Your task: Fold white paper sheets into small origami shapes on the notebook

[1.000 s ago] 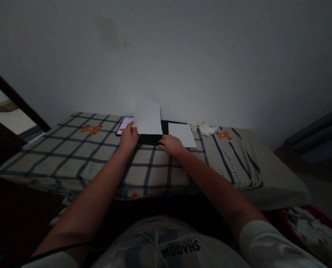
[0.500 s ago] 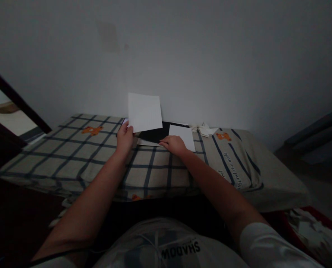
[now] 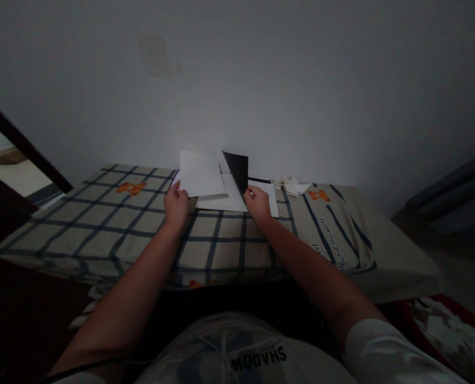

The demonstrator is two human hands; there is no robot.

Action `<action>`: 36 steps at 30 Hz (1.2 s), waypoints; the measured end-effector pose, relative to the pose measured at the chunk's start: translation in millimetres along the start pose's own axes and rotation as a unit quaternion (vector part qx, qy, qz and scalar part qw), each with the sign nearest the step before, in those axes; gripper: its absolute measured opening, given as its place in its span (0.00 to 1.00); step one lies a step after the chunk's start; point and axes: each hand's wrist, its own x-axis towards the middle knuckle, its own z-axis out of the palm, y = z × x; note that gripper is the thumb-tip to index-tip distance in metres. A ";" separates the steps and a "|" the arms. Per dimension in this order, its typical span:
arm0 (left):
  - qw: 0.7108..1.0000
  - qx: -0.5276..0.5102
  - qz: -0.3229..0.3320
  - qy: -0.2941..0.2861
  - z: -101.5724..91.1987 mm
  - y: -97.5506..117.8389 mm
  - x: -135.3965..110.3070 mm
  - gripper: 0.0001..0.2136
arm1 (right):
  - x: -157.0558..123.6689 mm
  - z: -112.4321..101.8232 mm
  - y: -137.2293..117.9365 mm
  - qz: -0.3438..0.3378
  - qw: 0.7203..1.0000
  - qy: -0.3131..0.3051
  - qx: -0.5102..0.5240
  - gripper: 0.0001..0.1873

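Observation:
My left hand (image 3: 176,205) is closed on the lower left corner of a white sheet of paper (image 3: 199,174), held tilted above the plaid pillow (image 3: 101,224). My right hand (image 3: 257,203) pinches the edge of a black cover (image 3: 237,168), which stands lifted up on its edge. Under the cover lies a white page (image 3: 221,201). Another white sheet (image 3: 270,196) rests flat just right of my right hand.
Crumpled white paper scraps (image 3: 295,186) lie at the pillow's far side near the wall. A heap of torn paper (image 3: 445,322) sits low at the right. A dark wooden rail (image 3: 17,140) runs along the left. A phone is barely visible behind the held sheet.
My right hand has gone from resting flat on the black cover to lifting it upright. The white sheet in my left hand has dropped lower and shifted slightly left.

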 end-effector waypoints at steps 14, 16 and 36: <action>0.932 0.306 0.064 -0.180 30.3 11.2 -0.7 0.25 | -7.9 -0.2 -12.1 -0.098 0.985 -0.123 -0.065 0.20; 0.923 0.331 0.061 -0.188 32.7 11.7 -2.1 0.27 | -9.8 -0.8 -16.4 -0.105 0.976 -0.163 -0.103 0.20; 0.923 0.260 0.222 -0.175 17.8 35.1 -4.6 0.20 | -13.6 2.3 -26.1 -0.156 0.934 -0.231 -0.224 0.20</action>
